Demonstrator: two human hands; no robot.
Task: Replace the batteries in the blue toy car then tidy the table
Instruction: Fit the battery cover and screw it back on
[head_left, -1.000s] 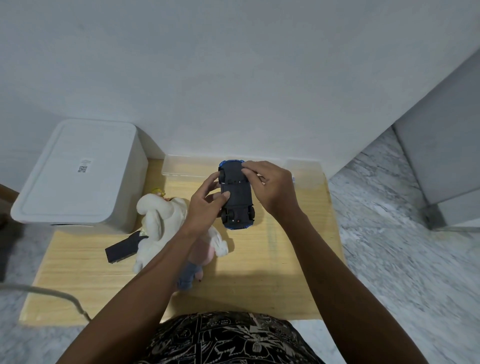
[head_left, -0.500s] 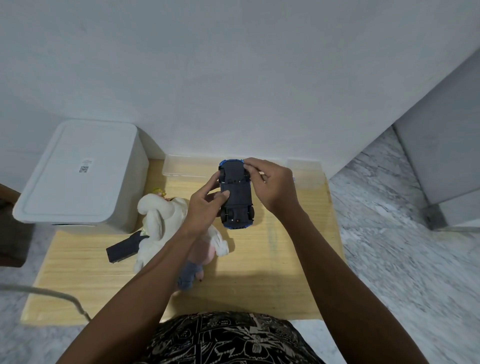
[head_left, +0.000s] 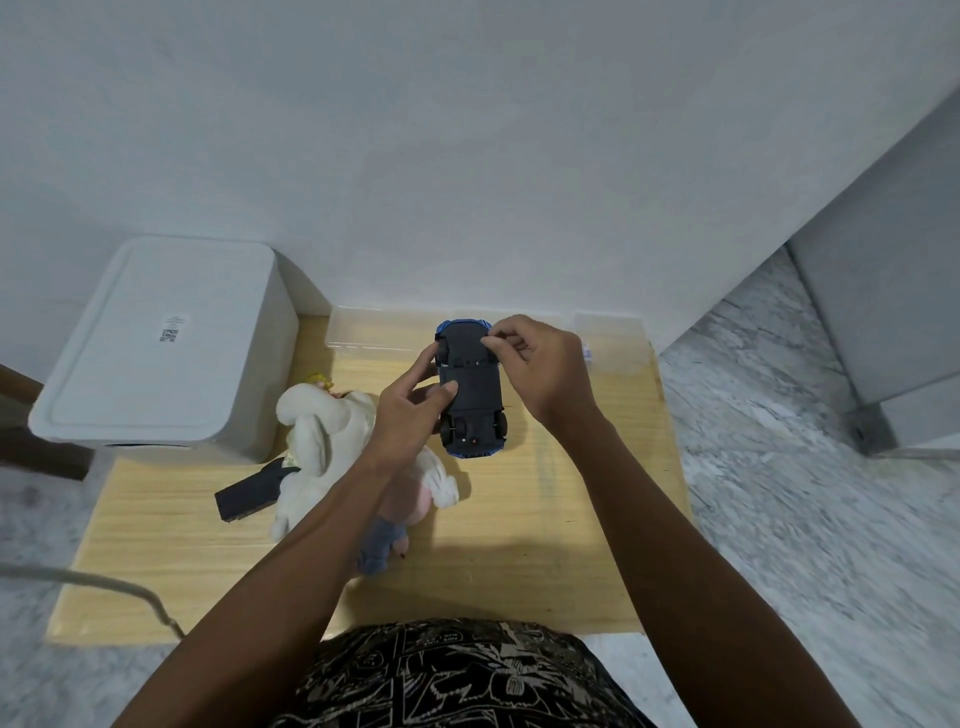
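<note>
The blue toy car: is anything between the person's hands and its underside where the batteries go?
Nothing visible. The blue toy car is held belly-up above the table; the left hand grips its side, and the right hand touches its underside.

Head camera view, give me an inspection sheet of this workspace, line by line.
Surface: low wooden table against a white wall.
Job's things: blue toy car held upside down above the table; no batteries seen.
Clutter: white stuffed toy, flat black piece beside it, clear plastic boxes along the wall.
Hands: left hand grips the car's side; right hand pinches at its underside.
Cables: grey cable at lower left.
Surroundings: white lidded bin, marble floor.
</note>
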